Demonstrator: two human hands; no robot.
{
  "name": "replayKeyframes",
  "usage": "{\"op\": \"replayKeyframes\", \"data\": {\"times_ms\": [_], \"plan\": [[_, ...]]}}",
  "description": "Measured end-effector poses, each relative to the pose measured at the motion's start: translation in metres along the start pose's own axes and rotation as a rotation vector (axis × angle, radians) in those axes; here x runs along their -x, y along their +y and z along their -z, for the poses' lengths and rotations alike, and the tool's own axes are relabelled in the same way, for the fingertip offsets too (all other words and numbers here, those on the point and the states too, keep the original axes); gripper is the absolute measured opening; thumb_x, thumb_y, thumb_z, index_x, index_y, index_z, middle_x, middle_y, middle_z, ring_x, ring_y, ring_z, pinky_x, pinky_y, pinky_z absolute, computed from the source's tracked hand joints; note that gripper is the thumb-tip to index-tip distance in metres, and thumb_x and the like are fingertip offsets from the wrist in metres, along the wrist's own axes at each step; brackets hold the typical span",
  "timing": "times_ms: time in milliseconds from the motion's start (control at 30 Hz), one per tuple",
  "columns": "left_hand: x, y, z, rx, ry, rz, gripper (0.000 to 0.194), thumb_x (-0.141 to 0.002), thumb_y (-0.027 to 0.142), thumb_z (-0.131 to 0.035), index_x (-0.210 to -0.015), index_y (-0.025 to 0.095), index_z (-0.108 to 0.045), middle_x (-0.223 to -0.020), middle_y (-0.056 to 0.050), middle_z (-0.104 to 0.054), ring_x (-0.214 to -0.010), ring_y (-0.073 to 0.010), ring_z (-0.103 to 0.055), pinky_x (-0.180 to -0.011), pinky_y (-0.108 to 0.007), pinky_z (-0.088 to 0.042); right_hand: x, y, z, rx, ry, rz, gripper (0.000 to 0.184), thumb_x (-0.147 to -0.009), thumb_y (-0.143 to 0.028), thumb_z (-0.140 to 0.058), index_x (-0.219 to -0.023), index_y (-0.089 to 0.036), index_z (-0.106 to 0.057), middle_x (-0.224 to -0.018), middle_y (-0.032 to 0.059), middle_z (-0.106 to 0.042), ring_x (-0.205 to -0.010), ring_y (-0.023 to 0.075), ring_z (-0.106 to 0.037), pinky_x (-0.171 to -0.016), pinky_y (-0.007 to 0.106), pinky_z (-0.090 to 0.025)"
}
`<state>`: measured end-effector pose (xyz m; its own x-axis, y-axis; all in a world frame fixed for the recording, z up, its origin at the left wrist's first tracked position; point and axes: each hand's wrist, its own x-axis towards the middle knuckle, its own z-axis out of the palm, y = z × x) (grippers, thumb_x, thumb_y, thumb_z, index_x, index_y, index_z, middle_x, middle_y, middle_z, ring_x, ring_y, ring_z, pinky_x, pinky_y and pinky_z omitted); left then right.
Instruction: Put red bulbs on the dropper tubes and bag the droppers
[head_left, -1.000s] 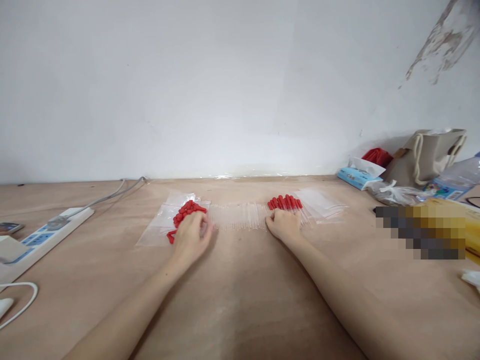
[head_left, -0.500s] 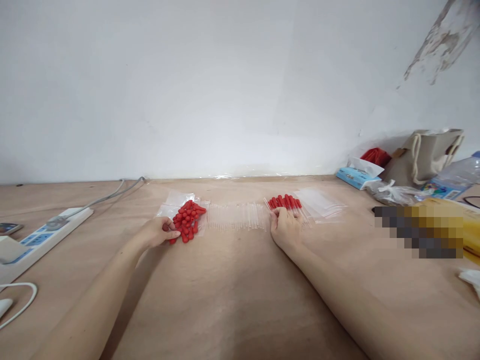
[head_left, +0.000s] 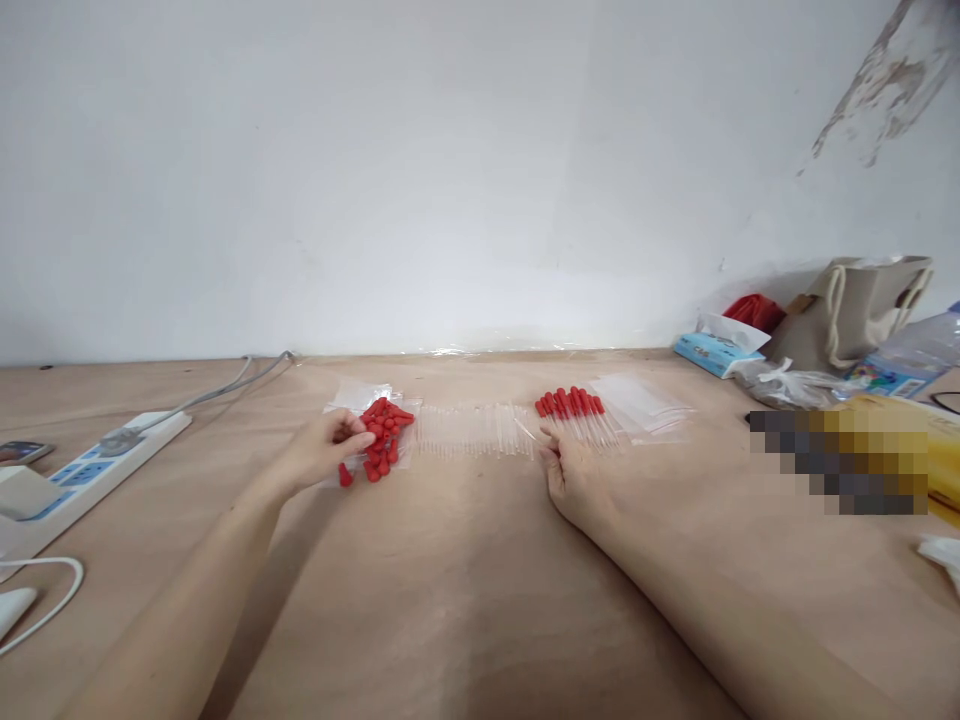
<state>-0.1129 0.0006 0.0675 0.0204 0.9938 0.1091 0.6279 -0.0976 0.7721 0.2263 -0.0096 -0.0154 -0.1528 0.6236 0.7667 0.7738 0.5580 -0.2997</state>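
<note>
Your L hand curls at red dropper bulbs heaped on your left; can't tell if it's got 1. R hand pinches a thin clear tube, tilted by the tube row. Bulbs prob. squishy + light; tube prob. breakable, so hold its end gently.
</note>
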Motion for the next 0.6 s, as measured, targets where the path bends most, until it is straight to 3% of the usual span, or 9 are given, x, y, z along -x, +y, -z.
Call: {"op": "replayKeyframes", "data": {"times_ms": [67, 167, 233, 367, 600], "plan": [[0.004, 0.011, -0.023, 0.194, -0.074, -0.101, 0.033, -0.070, 0.041, -0.058, -0.094, 0.019, -0.049, -0.069, 0.002, -0.057, -0.060, -0.0130, -0.056, -0.056, -0.025, -0.044, 0.000, 0.000, 0.000, -0.025, -0.059, 0.038, 0.028, -0.088, -0.021, -0.034, -0.111, -0.013, -0.046, -0.083, 0.0082, -0.060, -0.074, 0.0181, -0.054, -0.068, 0.031, -0.039], [0.010, 0.020, -0.061, 0.385, -0.041, -0.187, 0.047, -0.073, 0.038, -0.055, -0.115, 0.023, -0.039, -0.079, 0.002, -0.054, -0.065, -0.0123, -0.058, -0.063, -0.027, -0.047, 0.001, -0.001, 0.001, -0.042, -0.139, 0.067, 0.025, -0.088, -0.018, -0.033, -0.105, -0.016, -0.051, -0.087, 0.0073, -0.060, -0.079, 0.0174, -0.053, -0.069, 0.031, -0.037], [0.014, 0.020, -0.081, 0.426, -0.071, -0.171, 0.037, -0.075, 0.037, -0.054, -0.106, 0.020, -0.044, -0.078, 0.001, -0.054, -0.072, -0.0142, -0.060, -0.070, -0.029, -0.046, 0.001, -0.003, 0.004, -0.048, -0.162, 0.066, 0.021, -0.087, -0.018, -0.034, -0.098, -0.017, -0.053, -0.086, 0.0067, -0.060, -0.079, 0.0171, -0.053, -0.070, 0.031, -0.036], [0.026, 0.018, -0.104, 0.334, 0.001, -0.210, 0.018, -0.073, 0.032, -0.058, -0.078, 0.017, -0.049, -0.073, 0.001, -0.054, -0.072, -0.0136, -0.056, -0.069, -0.027, -0.043, -0.001, -0.009, 0.008, -0.054, -0.211, 0.078, 0.014, -0.085, -0.020, -0.040, -0.087, -0.018, -0.054, -0.083, 0.0054, -0.060, -0.077, 0.0162, -0.053, -0.074, 0.032, -0.033], [0.039, 0.022, -0.123, 0.370, -0.116, -0.241, 0.016, -0.075, 0.027, -0.056, -0.074, 0.018, -0.043, -0.081, -0.002, -0.058, -0.078, -0.0144, -0.055, -0.067, -0.026, -0.042, -0.001, -0.023, 0.007, -0.062, -0.250, 0.142, 0.014, -0.083, -0.024, -0.043, -0.081, -0.018, -0.055, -0.069, 0.0003, -0.061, -0.064, 0.0115, -0.053, -0.081, 0.033, -0.026]]}}
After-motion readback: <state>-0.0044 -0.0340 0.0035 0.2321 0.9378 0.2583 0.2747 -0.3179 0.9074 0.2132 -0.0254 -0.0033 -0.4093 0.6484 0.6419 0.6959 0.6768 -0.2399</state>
